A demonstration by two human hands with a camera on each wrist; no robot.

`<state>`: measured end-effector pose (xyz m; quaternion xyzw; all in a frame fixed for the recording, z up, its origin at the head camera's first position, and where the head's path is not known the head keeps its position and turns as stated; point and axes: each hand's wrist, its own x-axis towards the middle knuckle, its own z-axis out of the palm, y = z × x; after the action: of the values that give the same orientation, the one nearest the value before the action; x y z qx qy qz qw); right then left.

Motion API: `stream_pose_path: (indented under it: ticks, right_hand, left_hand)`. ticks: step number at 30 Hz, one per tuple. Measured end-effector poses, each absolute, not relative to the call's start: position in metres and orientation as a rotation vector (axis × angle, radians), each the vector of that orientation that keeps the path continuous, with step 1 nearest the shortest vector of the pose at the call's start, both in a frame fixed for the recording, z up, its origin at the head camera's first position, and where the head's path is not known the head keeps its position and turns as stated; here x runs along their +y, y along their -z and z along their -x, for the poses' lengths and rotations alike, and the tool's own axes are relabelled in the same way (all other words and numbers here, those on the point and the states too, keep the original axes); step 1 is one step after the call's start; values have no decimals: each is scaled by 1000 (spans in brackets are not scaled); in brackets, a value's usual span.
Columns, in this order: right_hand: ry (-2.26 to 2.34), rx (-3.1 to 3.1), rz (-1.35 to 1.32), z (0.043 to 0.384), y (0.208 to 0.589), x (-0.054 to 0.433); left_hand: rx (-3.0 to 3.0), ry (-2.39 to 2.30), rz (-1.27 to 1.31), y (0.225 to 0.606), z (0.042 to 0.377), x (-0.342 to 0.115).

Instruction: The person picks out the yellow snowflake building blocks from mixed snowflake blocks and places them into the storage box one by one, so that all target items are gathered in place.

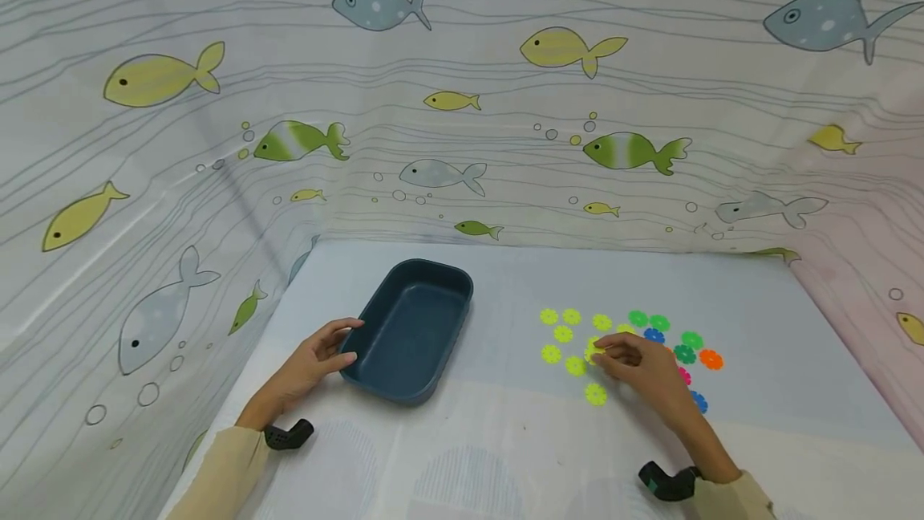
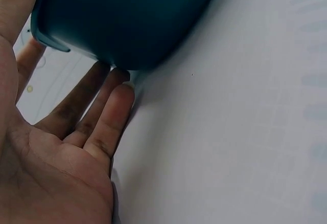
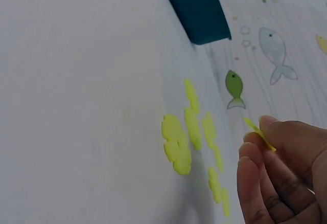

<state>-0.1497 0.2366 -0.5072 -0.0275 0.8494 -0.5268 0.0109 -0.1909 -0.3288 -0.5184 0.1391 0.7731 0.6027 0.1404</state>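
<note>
My left hand (image 1: 310, 359) is at the left side of a dark blue rectangular basin (image 1: 404, 335), holding its rim between thumb and fingers. In the left wrist view several fingertips (image 2: 120, 93) lie against the basin's outer wall. My right hand (image 1: 642, 367) pinches a thin yellow flower-shaped disc (image 3: 259, 133) between thumb and fingers, raised over the table. Around and below it lie several more yellow flower-shaped discs (image 1: 551, 354). Green discs (image 1: 659, 323), blue discs (image 1: 654, 335), an orange disc (image 1: 711, 359) and a pink disc (image 1: 683, 376) lie close by, some partly hidden behind the right hand.
A white-covered table (image 1: 498, 440) carries the basin on the left and the discs on the right. Fish-printed curtains (image 1: 505, 143) enclose the table's back and sides. Each wrist wears a black camera mount (image 1: 289, 434).
</note>
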Motion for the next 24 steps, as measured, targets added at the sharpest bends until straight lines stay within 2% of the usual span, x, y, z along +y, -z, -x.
stream_pose_path:
  ticks: [15, 24]
  right_hand:
    - [1648, 2644, 162, 159, 490, 220]
    - [1679, 2604, 167, 162, 475, 207]
  left_hand:
    - [2231, -1750, -458, 517, 190, -331]
    - [2239, -1755, -410, 515, 189, -328]
